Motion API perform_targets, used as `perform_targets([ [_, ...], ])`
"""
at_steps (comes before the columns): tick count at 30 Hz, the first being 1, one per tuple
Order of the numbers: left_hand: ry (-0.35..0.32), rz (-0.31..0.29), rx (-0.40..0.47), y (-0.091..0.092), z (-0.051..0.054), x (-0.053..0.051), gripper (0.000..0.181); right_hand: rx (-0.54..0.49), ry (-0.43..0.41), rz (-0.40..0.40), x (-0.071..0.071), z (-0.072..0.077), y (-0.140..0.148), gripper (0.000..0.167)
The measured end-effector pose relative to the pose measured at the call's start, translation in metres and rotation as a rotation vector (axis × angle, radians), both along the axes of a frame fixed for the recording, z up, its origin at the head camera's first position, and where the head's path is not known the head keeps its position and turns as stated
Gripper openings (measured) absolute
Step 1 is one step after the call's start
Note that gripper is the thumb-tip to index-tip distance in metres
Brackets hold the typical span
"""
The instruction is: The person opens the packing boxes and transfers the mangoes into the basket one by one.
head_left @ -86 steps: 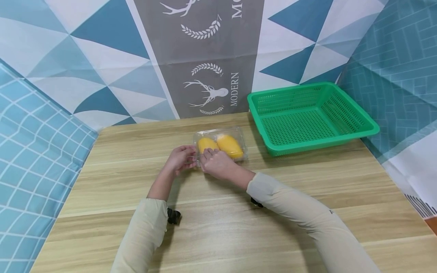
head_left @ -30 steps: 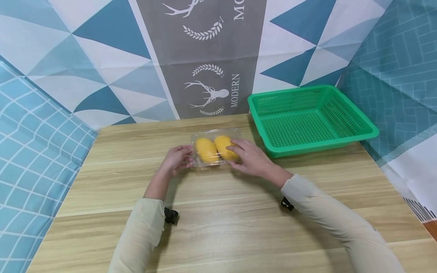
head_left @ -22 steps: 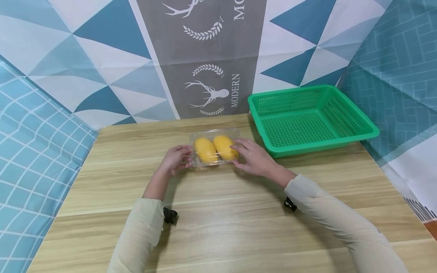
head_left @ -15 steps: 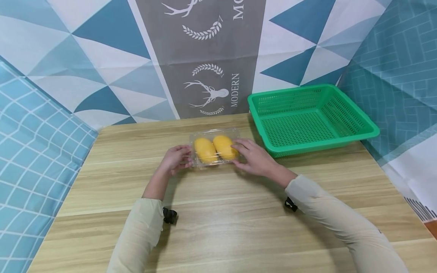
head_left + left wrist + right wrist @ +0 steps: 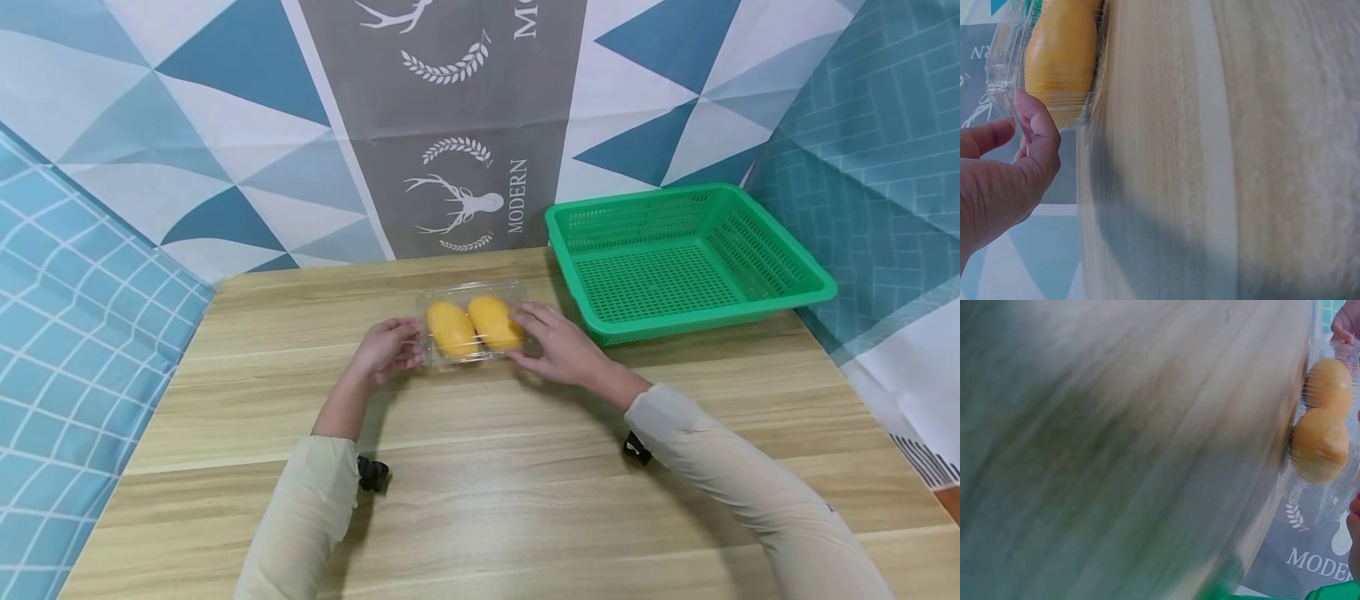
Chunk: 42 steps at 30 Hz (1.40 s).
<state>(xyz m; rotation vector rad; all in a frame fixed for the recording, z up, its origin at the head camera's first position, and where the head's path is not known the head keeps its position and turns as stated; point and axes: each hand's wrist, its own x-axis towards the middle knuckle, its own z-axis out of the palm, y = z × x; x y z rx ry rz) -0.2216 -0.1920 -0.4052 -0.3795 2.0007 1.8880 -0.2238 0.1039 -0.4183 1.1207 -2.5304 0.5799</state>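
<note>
Two yellow mangoes (image 5: 452, 331) lie side by side in a clear plastic clamshell box (image 5: 471, 292) on the table, its lid down over them. At its left end my left hand (image 5: 388, 348) holds the edge, thumb and bent fingers meeting the rim in the left wrist view. My right hand (image 5: 553, 343) grips the right end, with fingers over the top and thumb at the front side. The right wrist view shows both mangoes (image 5: 1320, 445) through the ribbed plastic, but only a sliver of the right hand (image 5: 1354, 534).
A green perforated plastic basket (image 5: 690, 312) stands at the back right, close beyond the box and right hand, with nothing in it. Patterned cloth (image 5: 465, 108) hangs behind the wooden table (image 5: 480, 500), and blue cloth walls flank both sides.
My right hand has moved from the box's front left corner to its right end. The box has shifted slightly left. Over the last half second the hands stay nearly still.
</note>
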Motion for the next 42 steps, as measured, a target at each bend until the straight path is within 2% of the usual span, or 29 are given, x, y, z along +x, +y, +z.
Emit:
perform_targets([
  [10, 0.012, 0.000, -0.001, 0.0019, 0.0001, 0.0005, 0.041, 0.059, 0.058, 0.007, -0.0016, 0.0034, 0.0006, 0.055],
  [20, 0.014, 0.002, -0.003, 0.0018, 0.0001, 0.0012, 0.042, 0.064, 0.094, 0.040, -0.0029, 0.0044, 0.0030, 0.053],
  [32, 0.003, 0.011, 0.006, 0.0021, 0.0001, 0.0013, 0.041, 0.107, 0.192, 0.067, -0.0040, 0.0050, 0.0042, 0.048],
  [37, 0.000, 0.009, 0.004, 0.0020, 0.0008, 0.0015, 0.041, 0.109, 0.268, 0.071, -0.0041, 0.0038, 0.0038, 0.045],
  [42, -0.001, 0.015, 0.007, 0.0027, 0.0009, 0.0015, 0.039, 0.110, 0.391, 0.091, -0.0049, 0.0025, 0.0036, 0.044],
])
